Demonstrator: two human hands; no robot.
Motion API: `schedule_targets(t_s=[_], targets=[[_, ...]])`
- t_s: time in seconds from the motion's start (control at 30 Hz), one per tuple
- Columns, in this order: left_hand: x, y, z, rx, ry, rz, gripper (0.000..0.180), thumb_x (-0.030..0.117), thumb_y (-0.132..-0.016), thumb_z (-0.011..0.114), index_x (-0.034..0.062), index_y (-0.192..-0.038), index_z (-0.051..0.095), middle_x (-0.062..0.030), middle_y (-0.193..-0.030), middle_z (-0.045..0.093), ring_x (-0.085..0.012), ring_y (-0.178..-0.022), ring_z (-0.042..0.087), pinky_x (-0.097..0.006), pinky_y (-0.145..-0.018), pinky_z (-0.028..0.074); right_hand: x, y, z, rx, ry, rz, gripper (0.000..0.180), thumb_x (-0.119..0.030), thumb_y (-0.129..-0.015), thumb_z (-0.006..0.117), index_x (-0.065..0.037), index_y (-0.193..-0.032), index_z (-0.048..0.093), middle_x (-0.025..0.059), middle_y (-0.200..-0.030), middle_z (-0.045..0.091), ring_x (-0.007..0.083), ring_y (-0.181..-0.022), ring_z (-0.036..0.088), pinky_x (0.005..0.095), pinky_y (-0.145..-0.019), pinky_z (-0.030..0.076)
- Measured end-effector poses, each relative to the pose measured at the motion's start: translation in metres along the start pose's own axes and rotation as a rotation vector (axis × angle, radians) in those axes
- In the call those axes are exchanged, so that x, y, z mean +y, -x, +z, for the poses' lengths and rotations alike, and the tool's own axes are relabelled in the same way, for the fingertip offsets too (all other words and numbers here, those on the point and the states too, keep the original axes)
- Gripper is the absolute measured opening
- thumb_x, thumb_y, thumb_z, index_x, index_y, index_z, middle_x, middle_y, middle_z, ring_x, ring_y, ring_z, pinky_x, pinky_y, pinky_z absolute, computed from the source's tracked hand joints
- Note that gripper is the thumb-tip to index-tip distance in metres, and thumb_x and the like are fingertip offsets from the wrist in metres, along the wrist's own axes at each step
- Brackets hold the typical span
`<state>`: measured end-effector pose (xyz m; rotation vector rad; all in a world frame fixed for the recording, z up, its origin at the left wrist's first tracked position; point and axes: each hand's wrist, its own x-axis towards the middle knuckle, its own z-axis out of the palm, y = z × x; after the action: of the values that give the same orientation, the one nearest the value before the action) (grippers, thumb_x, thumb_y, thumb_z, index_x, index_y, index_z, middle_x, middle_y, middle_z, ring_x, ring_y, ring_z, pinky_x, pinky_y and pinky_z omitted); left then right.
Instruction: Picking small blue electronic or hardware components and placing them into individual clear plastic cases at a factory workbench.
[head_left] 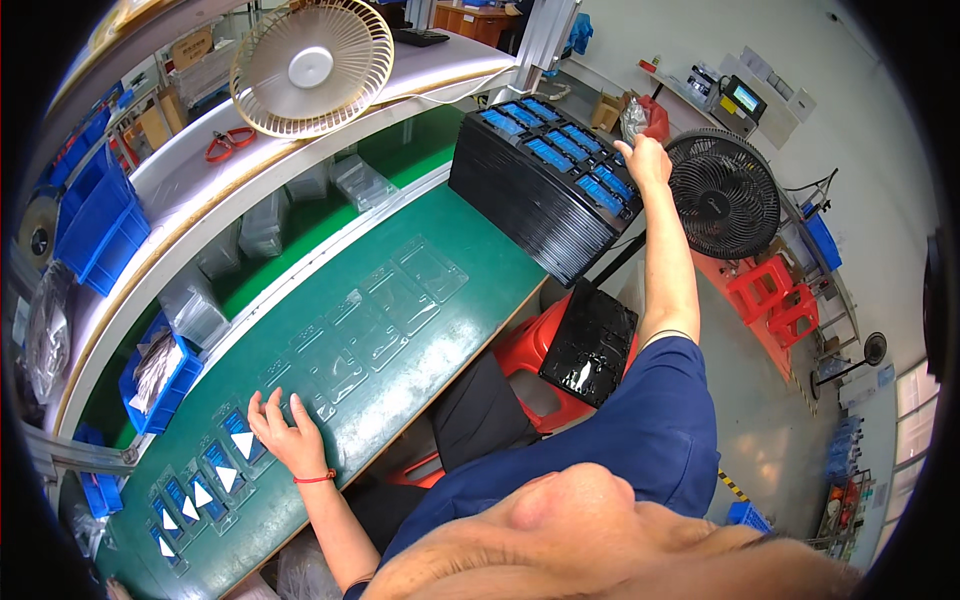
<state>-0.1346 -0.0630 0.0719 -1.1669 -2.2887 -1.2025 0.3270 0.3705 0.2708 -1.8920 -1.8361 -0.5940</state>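
My left hand is low over the green work table with its fingers spread, beside the nearest of several blue pieces with white triangles lying in transparent shells. To the right of this hand, a row of transparent plastic blister shells lies flat on the table. My right arm stretches far out, and my right hand is at the far right edge of a tall stack of black trays. Blue packs sit in the top tray's compartments. The right thumb and a finger stand apart; the other fingers are partly hidden.
A red stool with a glossy black tray on it stands by the table's right edge. A black fan is right of the stack. Blue bins and a pale fan line the shelf.
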Motion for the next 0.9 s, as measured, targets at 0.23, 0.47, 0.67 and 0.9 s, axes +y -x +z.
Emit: schedule_targets(t_s=[0.23, 0.47, 0.67, 0.9], targets=[[0.0, 0.001, 0.0, -0.007, 0.06, -0.014, 0.019, 0.012, -0.084, 0.063, 0.0002, -0.099, 0.065, -0.0185, -0.124, 0.049, -0.0304, -0.101, 0.05, -0.042, -0.09, 0.04, -0.019, 0.03, -0.002, -0.307, -0.11, -0.002, 0.067, -0.067, -0.072, 0.064, -0.002, -0.089, 0.068, 0.0194, -0.095, 0.068, 0.0335, -0.095, 0.064, 0.0441, -0.081, 0.049], [0.001, 0.003, -0.001, -0.01, 0.087, -0.036, 0.017, 0.011, -0.084, 0.063, -0.0003, -0.097, 0.065, -0.0184, -0.123, 0.049, -0.0295, -0.1, 0.051, -0.041, -0.089, 0.042, -0.029, 0.03, -0.022, -0.371, -0.104, -0.075, 0.069, -0.069, -0.071, 0.063, -0.001, -0.084, 0.068, 0.0193, -0.088, 0.068, 0.0324, -0.091, 0.066, 0.043, -0.079, 0.05], [0.002, 0.004, -0.002, -0.014, 0.105, -0.04, 0.016, 0.01, -0.083, 0.064, -0.0001, -0.096, 0.065, -0.0181, -0.123, 0.049, -0.0288, -0.098, 0.052, -0.041, -0.088, 0.042, -0.057, 0.054, -0.037, -0.424, -0.015, -0.17, 0.074, -0.073, -0.071, 0.059, 0.0, -0.084, 0.068, 0.0197, -0.094, 0.067, 0.0346, -0.092, 0.065, 0.0434, -0.077, 0.051], [0.005, 0.002, -0.001, -0.012, 0.118, -0.043, 0.015, 0.009, -0.083, 0.064, 0.0, -0.095, 0.066, -0.0181, -0.123, 0.05, -0.0289, -0.098, 0.052, -0.04, -0.087, 0.043, -0.048, 0.049, -0.031, -0.445, -0.223, -0.113, 0.079, -0.075, -0.062, 0.066, 0.002, -0.08, 0.066, 0.0199, -0.088, 0.067, 0.0336, -0.085, 0.066, 0.0405, -0.077, 0.05]])
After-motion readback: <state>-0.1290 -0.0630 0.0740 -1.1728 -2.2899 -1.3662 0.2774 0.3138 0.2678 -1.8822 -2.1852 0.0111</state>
